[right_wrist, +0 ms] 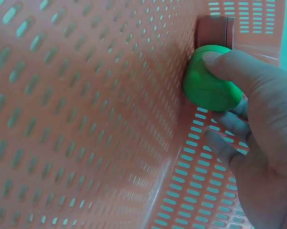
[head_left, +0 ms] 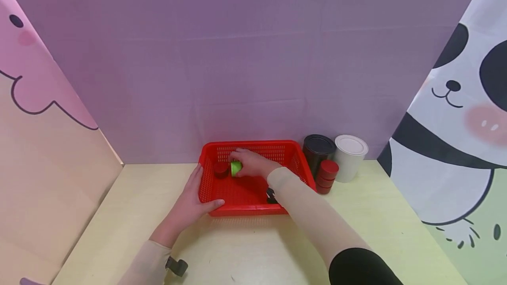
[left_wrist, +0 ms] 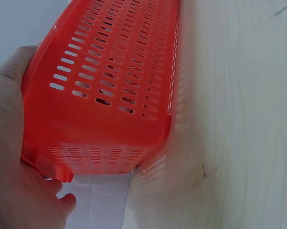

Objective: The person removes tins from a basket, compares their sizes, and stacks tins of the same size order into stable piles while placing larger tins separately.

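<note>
A red perforated basket point(head_left: 253, 146) sits on the pale table against the purple backdrop. My right hand point(head_left: 253, 163) reaches inside it and grips a small green round piece point(head_left: 236, 168) point(right_wrist: 207, 83) just above the basket floor. A dark red round piece point(head_left: 221, 169) point(right_wrist: 214, 30) lies in the basket right beside the green one. My left hand point(head_left: 194, 199) holds the basket's near-left corner, thumb along the front rim point(head_left: 215, 206); in the left wrist view the palm point(left_wrist: 9, 143) wraps the basket's outer wall point(left_wrist: 110, 71).
To the right of the basket stand a black can point(head_left: 317, 151), a white can point(head_left: 350, 156) and a short stack of dark red round pieces point(head_left: 327, 176). Printed fabric panels flank the table at left and right. Bare tabletop point(head_left: 245, 250) lies in front.
</note>
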Motion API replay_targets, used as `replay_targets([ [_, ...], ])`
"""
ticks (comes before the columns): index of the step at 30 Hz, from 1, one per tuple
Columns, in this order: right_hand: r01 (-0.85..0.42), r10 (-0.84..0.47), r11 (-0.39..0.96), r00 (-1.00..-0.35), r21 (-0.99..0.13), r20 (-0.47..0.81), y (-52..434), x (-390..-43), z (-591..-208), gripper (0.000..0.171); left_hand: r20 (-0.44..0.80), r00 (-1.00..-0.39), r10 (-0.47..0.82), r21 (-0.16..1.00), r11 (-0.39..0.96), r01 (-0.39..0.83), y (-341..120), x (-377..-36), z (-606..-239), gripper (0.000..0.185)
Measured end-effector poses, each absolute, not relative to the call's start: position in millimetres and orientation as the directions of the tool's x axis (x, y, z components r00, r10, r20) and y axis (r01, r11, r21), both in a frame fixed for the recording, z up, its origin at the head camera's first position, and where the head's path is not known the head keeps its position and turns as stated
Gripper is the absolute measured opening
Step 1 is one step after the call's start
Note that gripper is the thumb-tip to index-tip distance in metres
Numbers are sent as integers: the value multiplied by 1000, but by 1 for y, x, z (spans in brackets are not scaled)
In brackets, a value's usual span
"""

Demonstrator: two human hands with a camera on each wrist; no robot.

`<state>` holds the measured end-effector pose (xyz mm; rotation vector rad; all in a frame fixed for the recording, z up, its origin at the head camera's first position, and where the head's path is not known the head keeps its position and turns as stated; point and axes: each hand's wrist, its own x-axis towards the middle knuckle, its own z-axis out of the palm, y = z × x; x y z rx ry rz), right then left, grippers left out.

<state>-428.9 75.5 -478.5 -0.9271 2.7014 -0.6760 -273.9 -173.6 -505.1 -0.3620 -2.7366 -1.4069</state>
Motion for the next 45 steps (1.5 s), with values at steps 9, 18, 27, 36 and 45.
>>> replay_targets([
  [9,-516,-605,711,-795,-477,-43,77,-427,-479,61,142,-971,190,802,553,226,-170,-270,-503,134],
  [18,-483,-600,618,-800,-621,26,85,-430,-471,51,145,-970,196,816,531,229,-170,-271,-505,135],
  [27,-441,-572,563,-819,-699,56,94,-422,-451,45,142,-969,200,813,536,230,-172,-270,-506,136],
  [36,-411,-521,565,-850,-715,77,108,-410,-420,42,147,-969,200,814,531,234,-174,-273,-507,136],
  [45,-387,-458,517,-879,-764,135,136,-386,-393,44,129,-974,184,816,539,209,-173,-272,-506,134],
])
